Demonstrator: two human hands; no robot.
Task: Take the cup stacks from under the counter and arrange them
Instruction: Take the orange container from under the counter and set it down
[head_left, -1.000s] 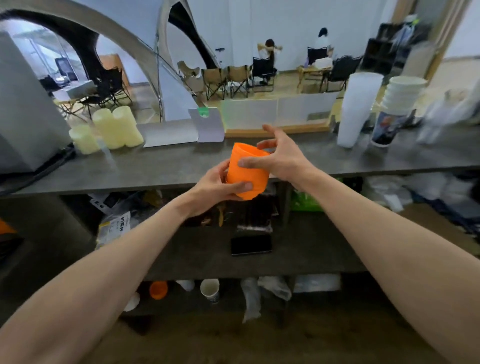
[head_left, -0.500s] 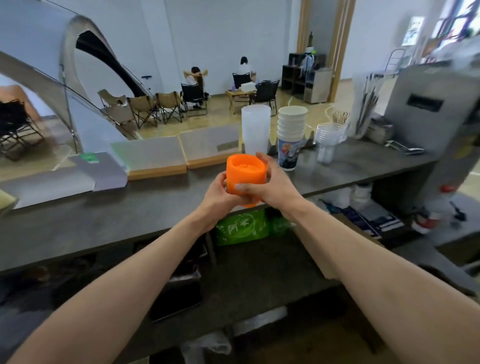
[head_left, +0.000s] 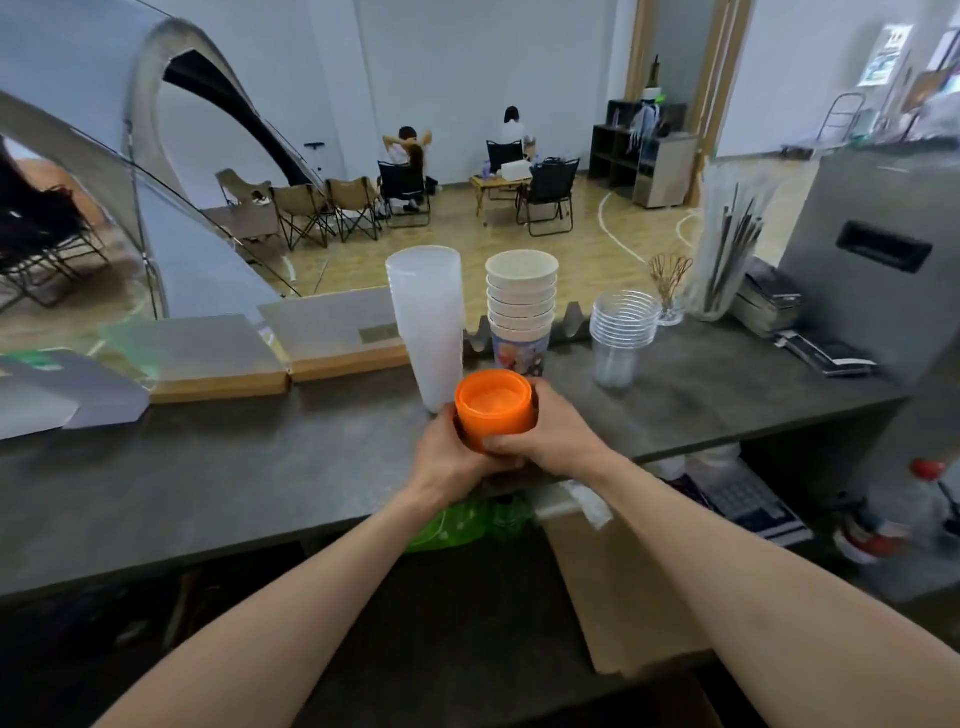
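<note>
1. Over the near edge of the dark grey table (head_left: 260, 467), the short stack of orange plastic cups (head_left: 493, 413) is upright.
2. The left hand (head_left: 447, 457) and right hand (head_left: 550, 436) wrap around it, one each side, so it stays straight.
3. Just behind stand a tall frosted white cup stack (head_left: 428, 322), a paper cup stack (head_left: 521, 306) and a clear cup stack (head_left: 621, 332), likely its row.

Two bare forearms are showing from the lower corners, both uncovered as far as the frame edges. The left hand (head_left: 448, 460) and right hand (head_left: 553, 434) are wearing no gloves, rings, watches or bracelets. No sleeve or cuff is showing on either arm.
</note>
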